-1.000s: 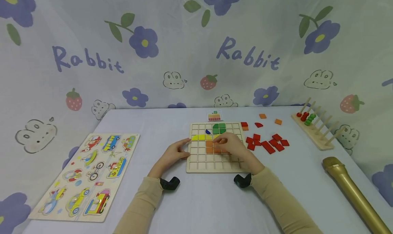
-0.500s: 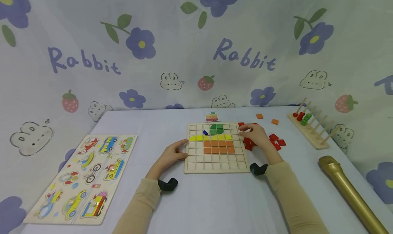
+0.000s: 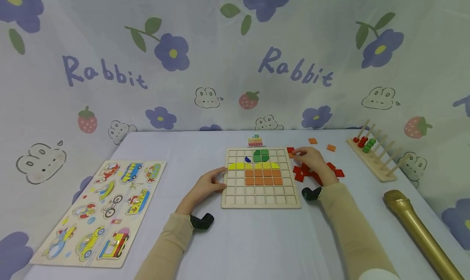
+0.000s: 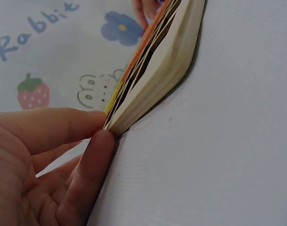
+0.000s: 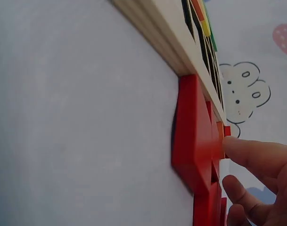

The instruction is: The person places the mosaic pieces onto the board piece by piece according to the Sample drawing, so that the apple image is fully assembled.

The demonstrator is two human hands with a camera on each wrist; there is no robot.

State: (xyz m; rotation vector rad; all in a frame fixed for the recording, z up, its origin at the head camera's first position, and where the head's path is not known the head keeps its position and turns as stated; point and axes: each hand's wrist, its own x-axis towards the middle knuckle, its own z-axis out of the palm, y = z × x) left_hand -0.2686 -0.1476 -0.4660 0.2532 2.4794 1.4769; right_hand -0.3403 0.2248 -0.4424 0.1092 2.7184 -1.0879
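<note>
My left hand [image 3: 202, 188] touches the left edge of a wooden grid board [image 3: 260, 199] with fingertips and thumb, spaced apart along that edge. On the board lie green pieces [image 3: 261, 155], a small blue piece [image 3: 247, 159], a row of yellow pieces [image 3: 240, 165] and an orange block of tiles [image 3: 263, 177]. My right hand [image 3: 312, 159] is just beyond the board's right edge, over loose red tiles [image 3: 299, 173]. In the right wrist view its index fingertip touches an orange tile [image 5: 220, 136], with the thumb apart from it. Its other fingers are partly out of view.
A pattern card [image 3: 256, 140] lies behind the board. Loose orange tiles [image 3: 331, 147] lie at the back right. A peg stand with beads [image 3: 378, 159] and a gold microphone [image 3: 418, 227] lie at right; a vehicle puzzle board [image 3: 99, 214] lies at left.
My right hand has moved off the grid board to the loose tiles at its right, leaving the orange tiles uncovered. My left hand stays at the board's left edge.
</note>
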